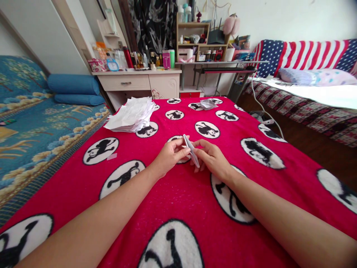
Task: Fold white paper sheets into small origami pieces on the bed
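Between both hands, above the middle of the red blanket point(173, 197), is a small folded piece of white paper point(191, 150), seen nearly edge-on and tilted. My left hand point(173, 153) pinches it from the left, thumb on the near face. From the other side my right hand point(211, 156) grips it with thumb and fingers. Some fingertips of both hands are hidden behind the paper. A stack of loose white sheets point(131, 115) lies at the far left of the blanket. Toward the far right edge sits a folded paper piece point(208, 104).
A small pale scrap point(112, 156) lies on the blanket's left side. Beyond the far edge stand a cream dresser point(136, 82) with bottles and a desk point(220, 64) with shelves. A blue-covered couch point(41, 137) is on the left, a bed point(320, 91) on the right.
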Tool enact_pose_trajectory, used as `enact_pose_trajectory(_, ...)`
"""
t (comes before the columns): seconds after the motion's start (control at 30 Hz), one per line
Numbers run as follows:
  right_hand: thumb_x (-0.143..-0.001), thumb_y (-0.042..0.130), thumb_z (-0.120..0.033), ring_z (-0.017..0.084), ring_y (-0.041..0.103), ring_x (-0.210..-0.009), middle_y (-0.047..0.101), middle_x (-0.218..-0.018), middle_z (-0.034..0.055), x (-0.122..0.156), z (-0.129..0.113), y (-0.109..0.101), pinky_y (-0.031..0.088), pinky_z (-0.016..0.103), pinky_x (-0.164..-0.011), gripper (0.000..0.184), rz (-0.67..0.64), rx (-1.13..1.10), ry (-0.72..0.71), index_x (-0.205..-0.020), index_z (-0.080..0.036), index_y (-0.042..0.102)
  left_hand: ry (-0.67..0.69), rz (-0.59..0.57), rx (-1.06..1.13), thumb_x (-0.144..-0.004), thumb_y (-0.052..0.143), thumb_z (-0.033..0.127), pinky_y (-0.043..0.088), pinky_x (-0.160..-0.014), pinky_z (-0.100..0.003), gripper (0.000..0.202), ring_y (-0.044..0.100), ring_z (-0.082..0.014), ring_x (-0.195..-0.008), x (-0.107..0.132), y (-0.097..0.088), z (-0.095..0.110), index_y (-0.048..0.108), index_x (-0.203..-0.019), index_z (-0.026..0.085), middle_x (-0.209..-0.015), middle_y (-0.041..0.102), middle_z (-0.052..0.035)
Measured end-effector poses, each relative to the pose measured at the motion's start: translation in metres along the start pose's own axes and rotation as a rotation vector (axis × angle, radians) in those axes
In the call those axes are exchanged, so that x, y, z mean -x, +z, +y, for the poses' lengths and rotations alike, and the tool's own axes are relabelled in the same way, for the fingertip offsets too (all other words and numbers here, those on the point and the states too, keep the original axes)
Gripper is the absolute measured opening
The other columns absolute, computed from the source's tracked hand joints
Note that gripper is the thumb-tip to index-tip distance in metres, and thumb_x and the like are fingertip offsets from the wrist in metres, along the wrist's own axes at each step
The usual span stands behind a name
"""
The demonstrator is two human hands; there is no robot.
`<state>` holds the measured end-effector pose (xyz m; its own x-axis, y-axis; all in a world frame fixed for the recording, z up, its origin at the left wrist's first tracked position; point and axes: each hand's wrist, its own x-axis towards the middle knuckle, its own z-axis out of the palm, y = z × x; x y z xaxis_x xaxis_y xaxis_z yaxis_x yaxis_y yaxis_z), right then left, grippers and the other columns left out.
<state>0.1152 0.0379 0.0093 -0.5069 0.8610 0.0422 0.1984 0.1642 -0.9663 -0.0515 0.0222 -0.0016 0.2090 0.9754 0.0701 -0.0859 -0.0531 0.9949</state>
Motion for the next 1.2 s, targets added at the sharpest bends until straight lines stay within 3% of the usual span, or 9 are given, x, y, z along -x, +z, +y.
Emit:
enact_pose_trajectory(0.1, -0.089, 0.037, -0.027, 0.014, 0.062, -0.045, 0.064, -0.063, -0.0004, 0.001, 0.0, 0.002, 0.043, 0.019, -0.039, 0.017, 0.027, 0.032, 0.0, -0.093, -0.018, 0.051, 0.049, -0.005, -0.12, -0.081, 0.057, 0.026, 0.054, -0.072, -0.029, 0.038, 0.066, -0.0177, -0.083, 0.0, 0.002, 0.002, 0.06, -0.116, 0.014, -0.1, 0.069, -0.007)
enact_pose_trajectory(0.2, -0.084, 0.038, -0.019, 0.013, 0.06, -0.042, 0.059, -0.053, -0.0032, 0.001, -0.001, 0.005, 0.041, 0.018, -0.04, 0.016, 0.07, 0.145, -0.033, -0.092, -0.018, 0.052, 0.139, 0.106, -0.41, -0.076, 0.05, 0.014, 0.054, -0.072, -0.029, 0.034, 0.065, -0.0178, -0.078, 0.0, 0.005, 0.002, 0.066, -0.106, 0.012, -0.091, 0.071, -0.0065)
enact_pose_trajectory(0.33, -0.081, 0.044, -0.018, 0.01, 0.054, -0.042, 0.056, -0.052, -0.0033, -0.001, 0.001, 0.007, 0.035, 0.017, -0.042, 0.009, 0.128, 0.347, -0.114, -0.083, -0.018, 0.053, 0.254, 0.222, -0.824, -0.074, 0.049, 0.01, 0.052, -0.079, -0.03, 0.04, 0.067, -0.0204, -0.085, 0.002, 0.009, 0.001, 0.068, -0.109, 0.015, -0.097, 0.073, -0.0086)
enact_pose_trajectory(0.5, -0.078, 0.051, -0.02, 0.008, 0.039, -0.047, 0.046, -0.052, -0.0032, -0.007, 0.005, 0.005, 0.025, 0.02, -0.044, 0.02, 0.253, 0.569, -0.246, -0.06, -0.019, 0.042, 0.252, 0.231, -1.036, -0.077, 0.05, 0.012, 0.052, -0.082, -0.032, 0.04, 0.067, -0.0221, -0.088, 0.005, 0.009, 0.005, 0.068, -0.112, 0.02, -0.102, 0.073, -0.0078)
enact_pose_trajectory(0.67, -0.076, 0.051, -0.02, 0.008, 0.041, -0.042, 0.05, -0.049, -0.0032, -0.009, 0.003, 0.0, 0.024, 0.02, -0.041, 0.015, 0.169, 0.404, -0.14, -0.062, -0.019, 0.046, 0.342, 0.259, -0.813, -0.069, 0.054, 0.005, 0.05, -0.087, -0.032, 0.048, 0.063, -0.0209, -0.098, -0.002, -0.001, -0.003, 0.065, -0.113, 0.02, -0.111, 0.069, -0.0071)
enact_pose_trajectory(0.8, -0.075, 0.055, -0.024, 0.007, 0.04, -0.032, 0.055, -0.046, -0.004, -0.009, 0.003, -0.005, 0.024, 0.019, -0.033, 0.009, 0.063, 0.136, 0.053, -0.068, -0.019, 0.051, 0.351, 0.15, -0.416, -0.069, 0.055, 0.004, 0.051, -0.073, -0.023, 0.042, 0.061, -0.0177, -0.1, -0.005, -0.003, -0.005, 0.06, -0.107, 0.019, -0.118, 0.062, -0.0074)
enact_pose_trajectory(0.87, -0.072, 0.058, -0.024, 0.006, 0.037, -0.029, 0.054, -0.043, -0.0046, -0.009, 0.004, -0.007, 0.021, 0.018, -0.031, 0.011, 0.039, 0.031, 0.106, -0.065, -0.019, 0.051, 0.382, 0.086, -0.339, -0.072, 0.054, 0.005, 0.051, -0.075, -0.023, 0.031, 0.059, -0.0184, -0.107, -0.002, -0.003, 0.0, 0.062, -0.099, 0.019, -0.124, 0.058, -0.0078)
enact_pose_trajectory(1.0, -0.067, 0.062, -0.024, 0.004, 0.031, -0.028, 0.048, -0.038, -0.0056, -0.009, 0.002, -0.011, 0.017, 0.017, -0.029, 0.015, 0.011, -0.104, 0.191, -0.058, -0.017, 0.053, 0.467, -0.058, -0.517, -0.08, 0.05, 0.009, 0.046, -0.092, -0.031, 0.02, 0.057, -0.0196, -0.108, 0.005, -0.006, 0.014, 0.069, -0.079, 0.018, -0.117, 0.059, -0.0081)
enact_pose_trajectory(1.2, -0.067, 0.064, -0.025, 0.003, 0.029, -0.029, 0.045, -0.037, -0.0059, -0.01, 0.0, -0.016, 0.014, 0.017, -0.03, 0.019, -0.04, -0.195, 0.237, -0.055, -0.015, 0.053, 0.491, -0.204, -0.639, -0.085, 0.056, 0.029, 0.039, -0.1, -0.035, 0.02, 0.055, -0.0236, -0.111, 0.009, -0.014, 0.02, 0.072, -0.089, 0.018, -0.116, 0.059, -0.0089)
